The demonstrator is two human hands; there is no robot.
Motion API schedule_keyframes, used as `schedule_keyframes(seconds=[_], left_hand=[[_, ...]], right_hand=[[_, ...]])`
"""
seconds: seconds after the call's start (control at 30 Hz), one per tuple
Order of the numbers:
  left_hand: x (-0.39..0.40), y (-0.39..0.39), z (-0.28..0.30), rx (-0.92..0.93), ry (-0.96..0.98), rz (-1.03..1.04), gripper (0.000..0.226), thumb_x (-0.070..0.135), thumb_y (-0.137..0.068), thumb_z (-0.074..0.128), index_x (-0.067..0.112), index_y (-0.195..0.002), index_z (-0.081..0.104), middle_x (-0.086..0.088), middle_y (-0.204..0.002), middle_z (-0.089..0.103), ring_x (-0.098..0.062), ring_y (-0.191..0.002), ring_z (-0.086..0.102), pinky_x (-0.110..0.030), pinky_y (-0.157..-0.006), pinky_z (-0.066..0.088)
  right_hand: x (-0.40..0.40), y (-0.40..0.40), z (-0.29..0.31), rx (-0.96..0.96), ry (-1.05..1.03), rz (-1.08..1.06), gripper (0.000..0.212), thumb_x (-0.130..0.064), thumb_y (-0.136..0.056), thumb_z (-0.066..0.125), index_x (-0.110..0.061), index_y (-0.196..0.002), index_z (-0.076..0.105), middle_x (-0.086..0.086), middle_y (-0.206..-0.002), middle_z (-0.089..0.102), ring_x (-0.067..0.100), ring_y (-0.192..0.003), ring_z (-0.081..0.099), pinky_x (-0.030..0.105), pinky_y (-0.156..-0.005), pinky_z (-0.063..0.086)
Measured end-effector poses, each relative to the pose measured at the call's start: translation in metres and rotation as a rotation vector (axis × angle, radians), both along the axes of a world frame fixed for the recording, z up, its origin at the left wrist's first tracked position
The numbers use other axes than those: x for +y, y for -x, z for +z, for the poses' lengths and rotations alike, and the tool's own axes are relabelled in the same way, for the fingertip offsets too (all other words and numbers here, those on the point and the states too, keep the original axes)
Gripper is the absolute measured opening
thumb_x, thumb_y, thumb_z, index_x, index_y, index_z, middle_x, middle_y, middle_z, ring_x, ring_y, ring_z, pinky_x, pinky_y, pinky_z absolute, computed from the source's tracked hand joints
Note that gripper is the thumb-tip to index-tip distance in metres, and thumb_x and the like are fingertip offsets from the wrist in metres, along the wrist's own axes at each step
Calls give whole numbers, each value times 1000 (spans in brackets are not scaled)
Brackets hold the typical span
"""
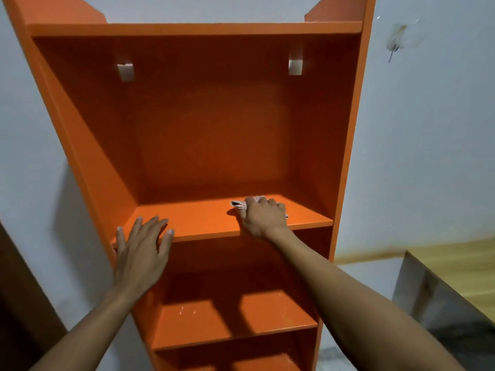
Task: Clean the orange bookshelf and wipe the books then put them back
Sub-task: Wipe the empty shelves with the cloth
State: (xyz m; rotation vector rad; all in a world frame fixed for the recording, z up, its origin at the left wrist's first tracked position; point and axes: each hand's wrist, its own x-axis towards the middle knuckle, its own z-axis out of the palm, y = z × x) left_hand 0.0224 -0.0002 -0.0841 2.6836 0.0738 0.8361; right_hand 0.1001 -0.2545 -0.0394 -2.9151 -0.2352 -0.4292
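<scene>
The orange bookshelf [209, 135] stands against a pale wall and fills the middle of the view; its shelves hold no books. My right hand [263, 218] presses a small pale cloth [238, 204] onto the middle shelf board [203, 220], toward its right side. My left hand [142, 250] lies flat with fingers spread on the front left edge of the same board. No books are in view.
Two white brackets [125, 71] [295, 66] sit high on the back panel. A lower shelf [214, 325] shows light glints. A wooden-topped piece of furniture [455, 274] stands at the right, and a dark brown surface [16, 290] at the left edge.
</scene>
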Motion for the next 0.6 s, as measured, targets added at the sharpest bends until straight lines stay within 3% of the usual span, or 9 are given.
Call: schedule_keyframes(seconds=[0.07,0.17,0.3,0.37,0.43,0.5,0.53,0.6], left_hand=[[7,0,0,20,-42,50,63,53,-95,25,19,-139,55,-6,-148,51,-33,-147,31,-56,-119,8],[18,2,-2,34,-92,83,68,53,-96,19,15,-140,56,-9,-146,53,-32,-143,38,-51,-120,18],[25,1,-7,37,-160,89,71,55,-94,19,14,-136,60,-11,-142,57,-31,-134,50,-48,-114,31],[23,1,-7,48,-168,106,71,56,-94,20,15,-137,59,-10,-142,57,-30,-134,49,-47,-113,31],[22,1,-7,48,-173,115,71,58,-94,21,16,-137,59,-9,-143,56,-30,-135,49,-47,-113,31],[21,1,-8,45,-177,119,71,59,-95,20,16,-138,57,-9,-144,55,-30,-136,47,-47,-113,31],[21,0,-8,47,-179,118,72,59,-95,19,16,-139,57,-8,-145,54,-30,-137,47,-46,-114,31],[22,0,-9,45,-183,116,72,60,-96,19,16,-140,56,-8,-146,53,-30,-137,46,-46,-114,31]], right_hand=[[30,14,-4,-25,26,141,49,-55,-98,38,-21,-130,54,15,-130,59,36,-119,53,47,-96,37],[59,31,-11,-98,60,373,41,-24,-98,46,-27,-139,48,9,-135,58,33,-122,51,44,-93,38],[64,51,-16,-119,-175,778,55,2,-85,50,-18,-135,56,11,-121,66,33,-113,57,45,-88,44],[56,56,-11,-85,-344,919,52,2,-82,49,-10,-131,60,14,-119,68,31,-111,62,42,-93,49],[44,54,2,-107,-531,898,43,-16,-87,49,-8,-127,63,12,-121,69,22,-111,64,31,-97,49],[24,38,19,-217,-641,778,37,-23,-89,57,-11,-123,66,9,-117,71,20,-108,66,31,-93,52],[11,23,27,-272,-595,669,37,-19,-88,61,-16,-124,65,9,-115,71,24,-106,67,39,-91,53],[-17,-7,43,-293,-256,337,46,-16,-90,61,-27,-134,56,11,-117,66,33,-108,63,47,-90,51]])
